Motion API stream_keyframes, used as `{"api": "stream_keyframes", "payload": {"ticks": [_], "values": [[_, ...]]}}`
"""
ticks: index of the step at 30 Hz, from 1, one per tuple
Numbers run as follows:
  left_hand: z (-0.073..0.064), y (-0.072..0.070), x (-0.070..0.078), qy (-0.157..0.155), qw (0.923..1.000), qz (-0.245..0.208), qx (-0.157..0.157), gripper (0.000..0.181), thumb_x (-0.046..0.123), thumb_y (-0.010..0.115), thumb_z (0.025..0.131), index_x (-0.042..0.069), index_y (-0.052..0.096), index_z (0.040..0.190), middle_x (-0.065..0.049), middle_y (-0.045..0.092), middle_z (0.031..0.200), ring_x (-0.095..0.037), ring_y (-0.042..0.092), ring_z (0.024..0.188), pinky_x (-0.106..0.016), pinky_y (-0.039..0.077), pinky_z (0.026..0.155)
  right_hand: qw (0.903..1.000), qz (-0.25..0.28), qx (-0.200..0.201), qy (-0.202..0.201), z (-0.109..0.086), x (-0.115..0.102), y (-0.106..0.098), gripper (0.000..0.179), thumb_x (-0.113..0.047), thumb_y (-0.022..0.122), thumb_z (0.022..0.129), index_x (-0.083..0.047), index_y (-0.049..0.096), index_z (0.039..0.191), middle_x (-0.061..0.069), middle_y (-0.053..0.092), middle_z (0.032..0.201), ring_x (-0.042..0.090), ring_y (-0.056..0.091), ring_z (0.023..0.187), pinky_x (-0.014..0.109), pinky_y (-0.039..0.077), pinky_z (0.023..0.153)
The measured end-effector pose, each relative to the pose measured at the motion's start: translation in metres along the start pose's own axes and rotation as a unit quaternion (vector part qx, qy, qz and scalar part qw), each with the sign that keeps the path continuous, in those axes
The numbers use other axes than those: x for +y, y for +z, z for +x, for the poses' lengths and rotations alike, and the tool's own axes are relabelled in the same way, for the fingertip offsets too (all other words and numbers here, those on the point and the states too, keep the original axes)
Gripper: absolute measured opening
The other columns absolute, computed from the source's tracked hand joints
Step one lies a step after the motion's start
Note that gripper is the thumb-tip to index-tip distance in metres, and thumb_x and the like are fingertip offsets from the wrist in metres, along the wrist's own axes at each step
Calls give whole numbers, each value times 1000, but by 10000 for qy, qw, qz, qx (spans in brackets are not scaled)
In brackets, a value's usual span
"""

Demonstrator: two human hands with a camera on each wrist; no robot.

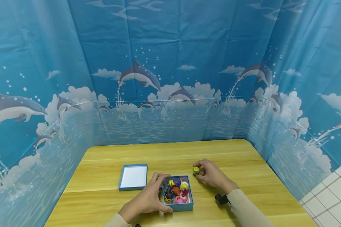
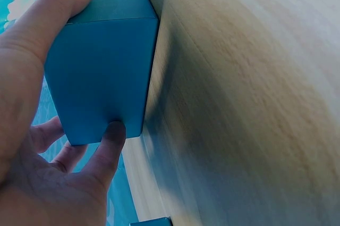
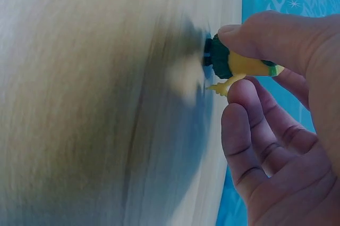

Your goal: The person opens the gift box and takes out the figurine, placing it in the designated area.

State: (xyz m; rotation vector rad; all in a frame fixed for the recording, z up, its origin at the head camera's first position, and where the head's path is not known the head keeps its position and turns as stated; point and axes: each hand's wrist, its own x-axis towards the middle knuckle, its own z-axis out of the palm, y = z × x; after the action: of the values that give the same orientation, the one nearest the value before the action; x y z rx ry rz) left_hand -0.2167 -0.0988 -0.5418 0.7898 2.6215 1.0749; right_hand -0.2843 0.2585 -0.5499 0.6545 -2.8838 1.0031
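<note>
My left hand (image 1: 150, 197) grips a blue box (image 1: 183, 207) from its left side. In the left wrist view its thumb lies along one face, while the fingers reach around the far corner. Several colourful toy figures (image 1: 176, 191) fill the box, among them yellow, red, dark and pink ones. Out to the right of the box, my right hand (image 1: 213, 174) pinches a small yellow and green toy figure (image 3: 247, 65) between thumb and fingers. The figure is upright, its dark feet right at the tabletop in the right wrist view.
A blue box lid (image 1: 134, 177) lies left of the box, its white inside facing up. The wooden table (image 1: 170, 153) meets a blue dolphin-print curtain (image 1: 164, 123) along its back. Dark wrist gear (image 1: 221, 199) sits by the right cuff.
</note>
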Motion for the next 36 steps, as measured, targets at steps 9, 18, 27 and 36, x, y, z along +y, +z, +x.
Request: {"api": "stream_keyframes", "payload": {"ticks": [9, 18, 27, 36], "values": [[-1, -1, -1, -49, 10000, 0, 13, 126, 60, 106, 80, 23, 39, 180, -3, 46, 163, -22, 62, 137, -52, 62, 113, 10000, 25, -16, -54, -1, -11, -9, 44, -2, 88, 102, -7, 76, 144, 11, 68, 128, 3, 58, 82, 25, 54, 74], [-1, 0, 0, -83, 10000, -48, 2, 125, 60, 106, 80, 24, 39, 179, -3, 46, 163, -22, 62, 136, -52, 62, 112, 9994, -86, 57, -336, -6, -27, -18, 44, -6, 90, 102, -14, 78, 143, 16, 69, 132, 4, 59, 85, 25, 55, 74], [0, 1, -2, -38, 10000, 7, 42, 127, 61, 106, 80, 25, 38, 180, -3, 46, 163, -22, 63, 135, -51, 62, 111, 9967, -208, 71, -778, -9, -51, -24, 46, -5, 92, 99, -15, 78, 142, 8, 69, 130, 11, 64, 85, 27, 58, 76], [1, 1, -1, -22, 10000, 24, 38, 126, 61, 107, 80, 24, 39, 180, -4, 47, 162, -21, 63, 134, -50, 63, 111, 9934, -191, -65, -1125, -10, -69, -24, 44, -2, 90, 100, -14, 78, 140, 7, 70, 129, 12, 64, 84, 26, 58, 75]]}}
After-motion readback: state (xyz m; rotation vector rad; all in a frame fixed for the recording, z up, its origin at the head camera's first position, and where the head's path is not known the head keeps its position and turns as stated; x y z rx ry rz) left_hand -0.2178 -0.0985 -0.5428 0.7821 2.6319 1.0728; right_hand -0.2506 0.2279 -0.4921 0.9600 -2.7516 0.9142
